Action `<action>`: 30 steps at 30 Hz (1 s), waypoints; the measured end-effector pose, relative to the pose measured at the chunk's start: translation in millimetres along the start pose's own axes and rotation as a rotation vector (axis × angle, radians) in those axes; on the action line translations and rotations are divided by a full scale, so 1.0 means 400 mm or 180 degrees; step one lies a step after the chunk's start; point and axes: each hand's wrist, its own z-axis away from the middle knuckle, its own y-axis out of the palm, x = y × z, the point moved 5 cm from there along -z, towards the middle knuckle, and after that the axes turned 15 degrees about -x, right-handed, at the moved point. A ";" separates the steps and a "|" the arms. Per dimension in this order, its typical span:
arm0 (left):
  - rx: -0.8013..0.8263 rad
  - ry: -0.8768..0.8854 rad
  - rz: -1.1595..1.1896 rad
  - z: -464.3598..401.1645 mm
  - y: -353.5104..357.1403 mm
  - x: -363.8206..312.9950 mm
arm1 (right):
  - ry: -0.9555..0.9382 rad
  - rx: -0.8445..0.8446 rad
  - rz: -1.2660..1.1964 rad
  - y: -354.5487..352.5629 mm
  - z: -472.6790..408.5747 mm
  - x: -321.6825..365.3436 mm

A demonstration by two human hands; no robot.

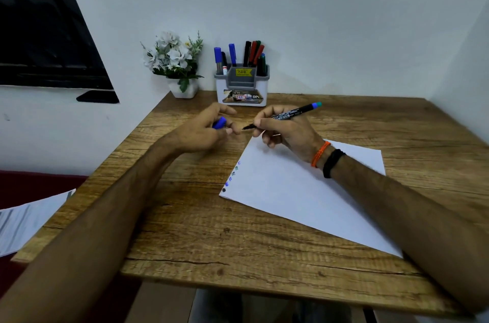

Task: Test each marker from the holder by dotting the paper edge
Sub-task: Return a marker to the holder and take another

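Wood-grain table (201, 230) lies bare in front of the white paper (304, 190), whose left edge carries a short row of coloured dots (230, 177). Just past the paper's far corner, the right hand (285, 129) pinches an uncapped black marker (288, 115), tip pointing left, while the left hand (209, 128) curls round its blue cap (219, 123). Behind them against the wall stand the white-and-grey holder (241, 90), bristling with markers, and a potted white flower (176, 63).
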 end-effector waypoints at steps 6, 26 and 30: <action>-0.0205 0.0256 0.0082 0.006 0.010 -0.025 | -0.0143 -0.0289 0.0054 -0.030 -0.005 0.014; -0.0571 0.0368 0.0568 0.012 0.021 -0.056 | -0.0038 -0.0118 0.0130 -0.017 -0.003 0.002; -0.0774 0.0322 0.0872 0.016 0.012 -0.063 | -0.0112 -0.0322 0.0006 -0.022 -0.002 0.010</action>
